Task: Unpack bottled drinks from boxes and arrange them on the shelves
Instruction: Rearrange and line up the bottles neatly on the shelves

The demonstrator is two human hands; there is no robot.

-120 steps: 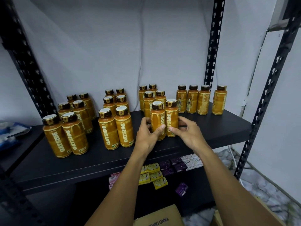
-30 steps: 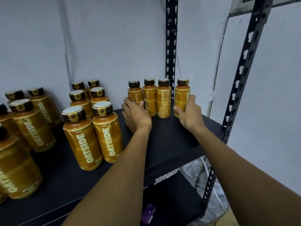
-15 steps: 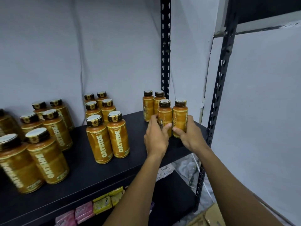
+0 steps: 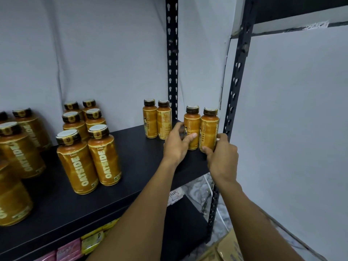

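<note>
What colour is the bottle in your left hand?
The bottle is golden orange with a dark cap; head view.

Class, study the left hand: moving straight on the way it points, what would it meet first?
The left hand grips the left bottle of the front pair, so it meets that at once. Past it probably comes the back wall, though depth is unclear.

A broad bare strip of the black shelf (image 4: 143,166) lies open between the OATSIDE bottle rows (image 4: 104,155) and the rear bottle pair (image 4: 163,121); the left hand (image 4: 176,146) fills the narrow gap before the front bottle pair (image 4: 209,127); the front upright (image 4: 237,76) stands just beside the right hand (image 4: 222,157); room above the caps is open.
</note>
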